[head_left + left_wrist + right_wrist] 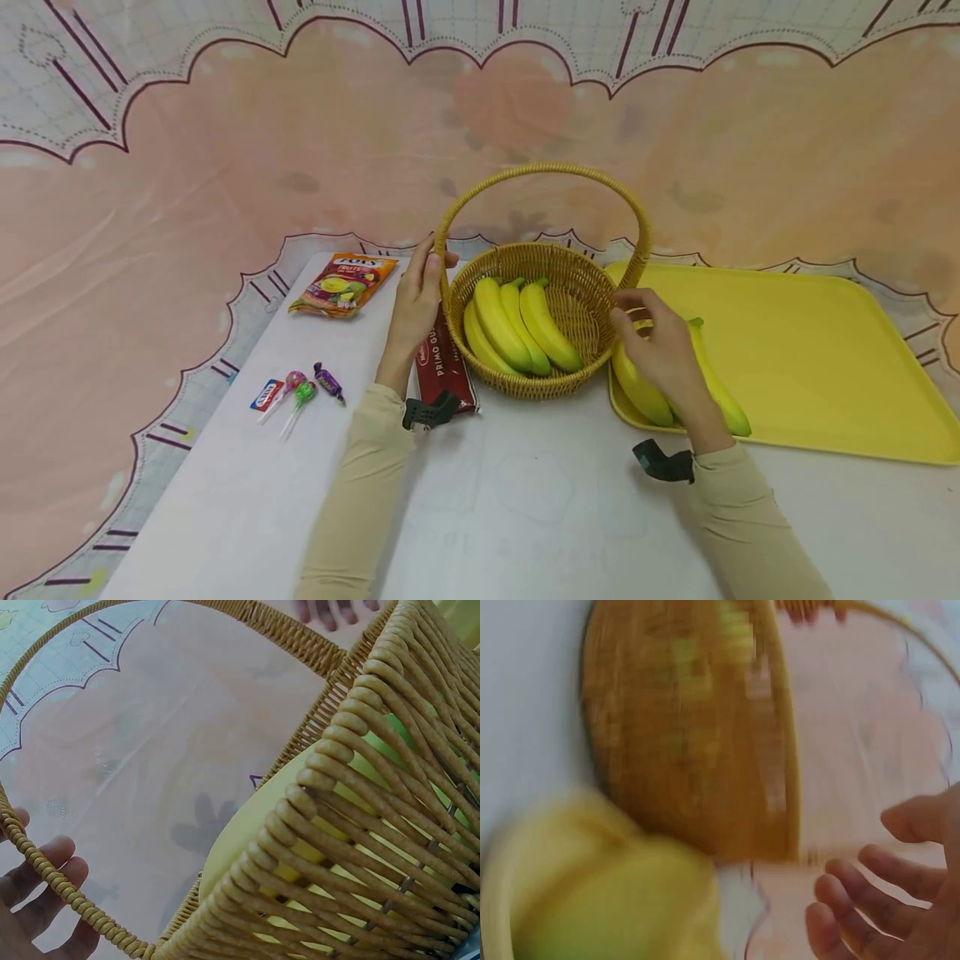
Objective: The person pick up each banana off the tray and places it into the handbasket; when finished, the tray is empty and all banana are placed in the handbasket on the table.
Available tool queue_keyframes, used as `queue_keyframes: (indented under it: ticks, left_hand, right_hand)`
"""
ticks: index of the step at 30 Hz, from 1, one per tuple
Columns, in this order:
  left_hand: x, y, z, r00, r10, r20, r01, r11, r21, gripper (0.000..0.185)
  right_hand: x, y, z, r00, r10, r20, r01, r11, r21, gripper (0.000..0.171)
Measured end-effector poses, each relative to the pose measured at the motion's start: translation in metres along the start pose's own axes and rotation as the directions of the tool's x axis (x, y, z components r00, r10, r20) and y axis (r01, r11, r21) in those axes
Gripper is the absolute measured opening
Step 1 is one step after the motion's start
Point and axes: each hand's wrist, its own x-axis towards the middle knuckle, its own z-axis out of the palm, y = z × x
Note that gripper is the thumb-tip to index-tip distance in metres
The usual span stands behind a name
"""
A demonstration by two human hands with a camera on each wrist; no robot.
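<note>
left hand (416,304) grip clasps handle base of round woven wicker basket (581,312) mid-worktop | right hand (660,350) grip relaxed, over loose yellow bananas (637,387) on yellow tray (817,367), right | advice: steady basket, grasp bananas at the middle

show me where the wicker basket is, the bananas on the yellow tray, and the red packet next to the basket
wicker basket (576,287): head view, on the bare woven inner wall.
bananas on the yellow tray (722,390): head view, on the lower part of the right-hand banana.
red packet (448,373): head view, on its printed face, below the left hand.
</note>
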Motion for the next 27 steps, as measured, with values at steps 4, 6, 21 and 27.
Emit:
queue_keyframes:
  ticks: [4,6,21,27]
  left_hand:
    - [-0.001,-0.001,0.001,1.0,0.003,0.01,-0.003,1.0,-0.005,0.04]
    - [-0.001,-0.002,0.001,1.0,0.005,0.005,-0.005,1.0,-0.009,0.04]
    - [0.0,-0.004,0.004,1.0,0.006,-0.004,-0.007,0.999,-0.037,0.039]
    - [0.004,-0.019,0.004,1.0,-0.004,-0.008,0.003,0.997,-0.072,0.04]
  right_hand:
    - [-0.01,0.026,-0.028,0.999,0.031,0.02,-0.03,0.998,-0.064,0.043]
    - [-0.015,0.038,-0.042,0.998,0.047,0.045,-0.043,0.994,-0.097,0.045]
    - [-0.03,0.091,-0.081,0.847,0.343,0.406,-0.224,0.923,-0.313,0.08]
    - [-0.028,0.091,-0.082,0.844,0.331,0.423,-0.2,0.924,-0.325,0.082]
